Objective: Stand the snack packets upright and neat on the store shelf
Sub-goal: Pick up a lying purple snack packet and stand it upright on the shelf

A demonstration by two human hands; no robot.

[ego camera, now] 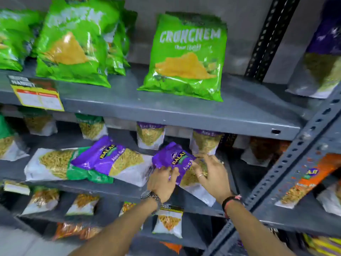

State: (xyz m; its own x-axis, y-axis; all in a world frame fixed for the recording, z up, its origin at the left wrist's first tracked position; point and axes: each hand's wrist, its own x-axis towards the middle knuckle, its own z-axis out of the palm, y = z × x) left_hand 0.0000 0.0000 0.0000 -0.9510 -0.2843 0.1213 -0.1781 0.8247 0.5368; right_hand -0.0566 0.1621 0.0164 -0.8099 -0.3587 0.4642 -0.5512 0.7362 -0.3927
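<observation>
A purple and white snack packet lies tilted on the middle shelf, its purple top pointing up and left. My left hand grips its left edge and my right hand grips its right side over the clear window. To the left, another purple packet lies flat on top of a green and white packet. Behind them, several packets stand upright at the back of the shelf, among them one in the middle and one just above my right hand.
The upper shelf carries green packets, one upright, and a yellow price tag. A perforated steel post slants past my right wrist. Orange packets lie on the neighbouring rack at right. Smaller packets stand on the lower shelf.
</observation>
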